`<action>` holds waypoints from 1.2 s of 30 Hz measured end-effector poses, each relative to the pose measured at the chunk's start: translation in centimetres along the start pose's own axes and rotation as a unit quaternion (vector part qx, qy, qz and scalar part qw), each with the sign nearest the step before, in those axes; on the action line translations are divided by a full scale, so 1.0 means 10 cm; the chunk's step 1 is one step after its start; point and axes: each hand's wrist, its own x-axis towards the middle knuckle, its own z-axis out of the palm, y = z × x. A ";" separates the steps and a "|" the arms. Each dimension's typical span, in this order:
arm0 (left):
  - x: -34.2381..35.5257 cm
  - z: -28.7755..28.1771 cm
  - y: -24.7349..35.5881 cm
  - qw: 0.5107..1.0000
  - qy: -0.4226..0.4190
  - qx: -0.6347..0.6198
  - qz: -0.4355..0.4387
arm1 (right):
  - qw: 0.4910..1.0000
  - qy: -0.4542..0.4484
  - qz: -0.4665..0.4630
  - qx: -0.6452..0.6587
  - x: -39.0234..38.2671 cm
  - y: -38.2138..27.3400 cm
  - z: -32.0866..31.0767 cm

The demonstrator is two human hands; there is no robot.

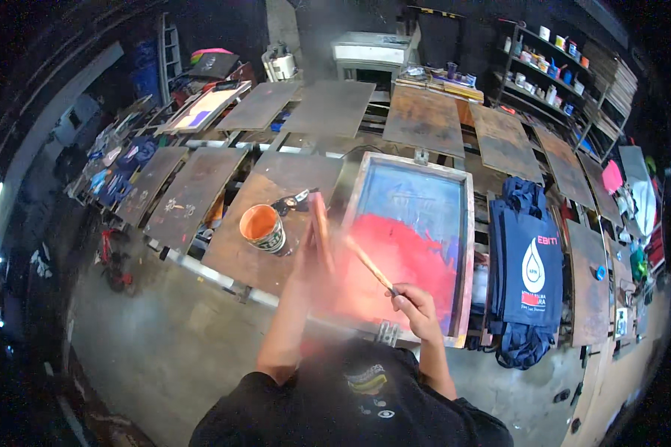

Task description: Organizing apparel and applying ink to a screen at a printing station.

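My left hand (306,257) is wrapped round a red-stained wooden squeegee (320,227), held upright at the left side of a screen-printing frame (468,246). In my right hand (417,309) is a slim wooden stick (371,267), gripped at its dark lower end. Its pale, blurred tip points up and left toward the squeegee, over the screen; whether the two touch I cannot tell. Red ink (406,261) covers much of the lower blue mesh. Left of the squeegee, a tub (265,229) with orange-red ink inside stands on a brown board (235,257).
A dark metal tool (294,201) lies behind the tub. Right of the frame, navy tote bags (525,268) with a white drop print lie on the rack. Flat boards (425,119) line the back row. A shelf (548,71) holds bottles and jars at the far right.
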 end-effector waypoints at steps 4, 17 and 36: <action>-0.01 0.04 -0.28 0.718 0.073 0.680 0.130 | 0.999 -0.019 -0.010 0.034 0.02 -0.06 0.00; 0.27 -0.16 -0.71 0.802 0.026 0.596 0.024 | 0.986 -0.084 0.010 0.141 0.06 -0.34 0.15; 0.18 -0.21 -0.27 0.728 0.081 0.668 0.130 | 0.995 -0.050 -0.043 -0.073 0.11 -0.37 0.16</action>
